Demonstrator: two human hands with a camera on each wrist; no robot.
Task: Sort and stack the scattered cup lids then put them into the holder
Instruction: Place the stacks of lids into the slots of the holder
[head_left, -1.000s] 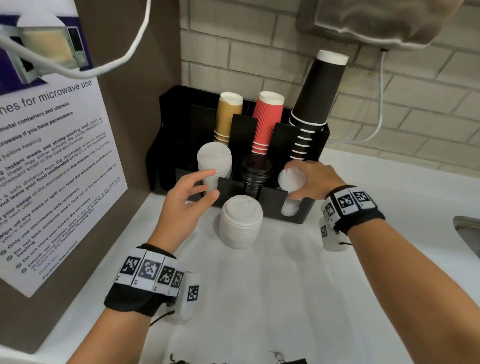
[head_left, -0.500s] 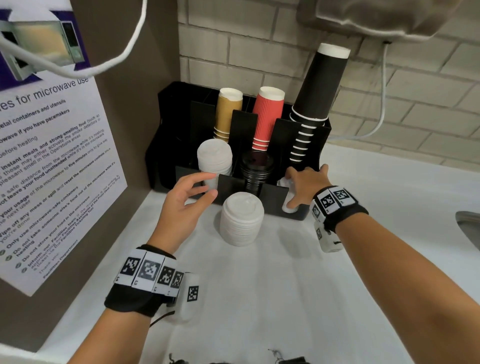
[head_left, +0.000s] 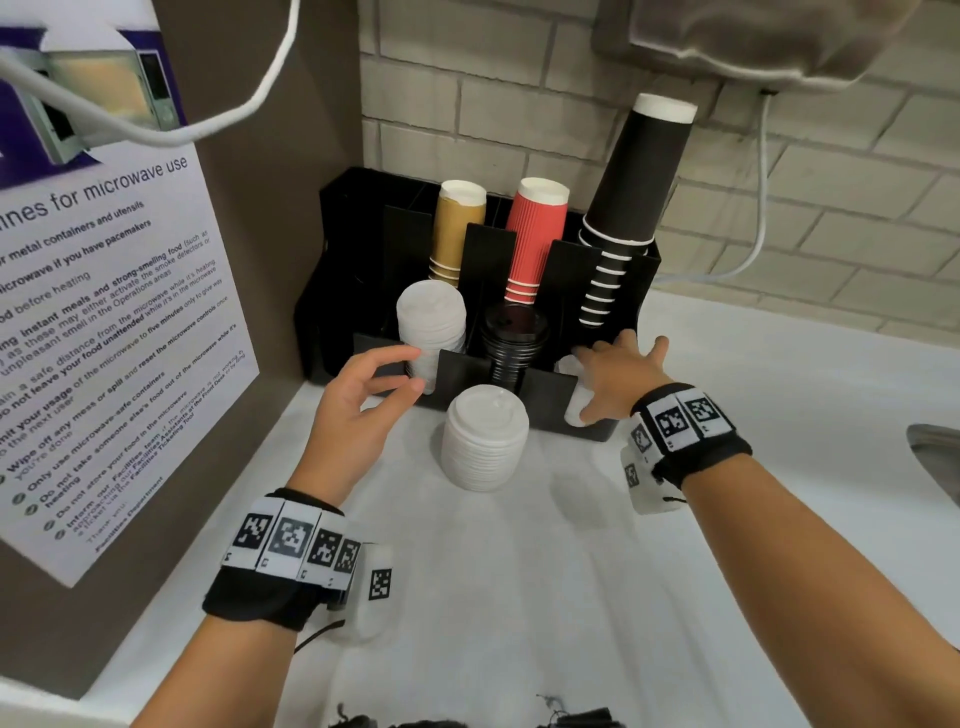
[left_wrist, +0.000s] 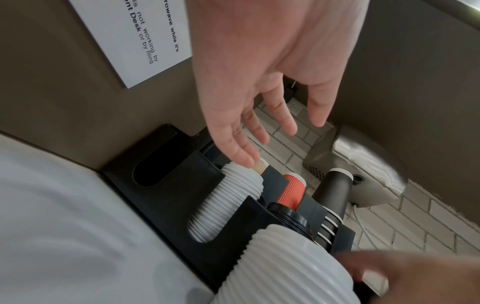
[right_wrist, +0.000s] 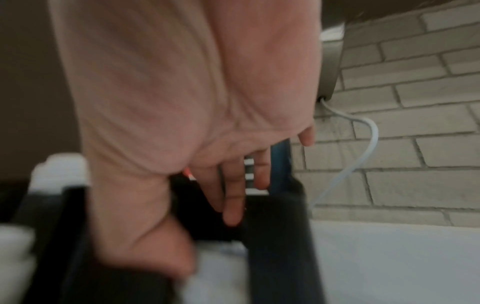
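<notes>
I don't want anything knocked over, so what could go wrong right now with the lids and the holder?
1. The right hand is pressing white lids into the holder's right front slot; a skewed stack might jam or pop out.
2. The tall black cup stack leans just above that hand, so lifting the wrist carelessly could topple it.
3. The loose lid stack stands on the counter between both hands; either could nudge it over.

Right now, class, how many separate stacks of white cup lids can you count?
3: one in the holder's front left slot, one standing on the counter before the holder, one in the front right slot under the right hand. More may be hidden.
</notes>
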